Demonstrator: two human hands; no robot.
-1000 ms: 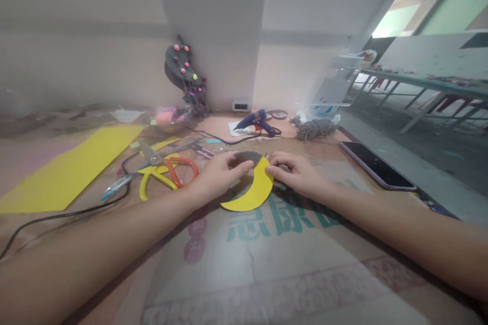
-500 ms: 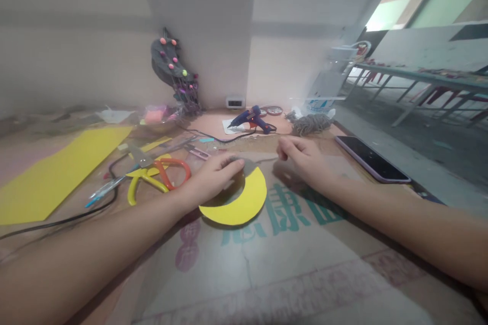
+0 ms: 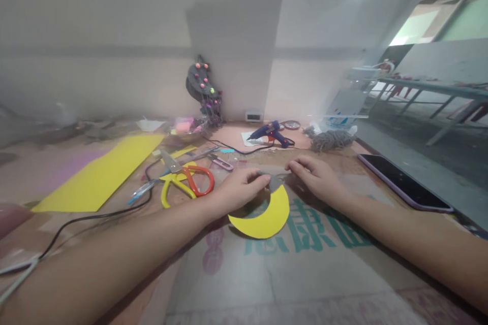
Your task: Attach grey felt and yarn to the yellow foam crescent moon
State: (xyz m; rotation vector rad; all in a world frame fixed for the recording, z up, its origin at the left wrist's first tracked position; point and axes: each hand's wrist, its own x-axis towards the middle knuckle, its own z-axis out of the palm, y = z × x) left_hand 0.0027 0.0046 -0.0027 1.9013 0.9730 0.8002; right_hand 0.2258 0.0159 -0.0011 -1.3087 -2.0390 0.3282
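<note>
A yellow crescent-shaped cutout (image 3: 267,216) lies flat on the cardboard sheet (image 3: 305,269) in front of me. A grey piece (image 3: 275,181) sits at its upper tip. My left hand (image 3: 240,190) rests on the inner edge of the crescent, fingertips pressed on the grey piece. My right hand (image 3: 318,177) lies just right of the tip, fingers curled down on the cardboard beside the grey piece. What its fingertips pinch, if anything, is hidden.
Yellow and orange scissors (image 3: 186,183) and a pen lie to the left, with a yellow sheet (image 3: 102,175) beyond. A blue glue gun (image 3: 271,134), grey yarn (image 3: 331,139) and a dark decorated ornament (image 3: 203,89) are at the back. A phone (image 3: 404,182) lies right. A black cable (image 3: 95,216) crosses left.
My right hand left the crescent's tip, lifted slightly, then came back down beside the grey piece. My left hand stayed on the cutout. The view shifted, so everything sits further right.
</note>
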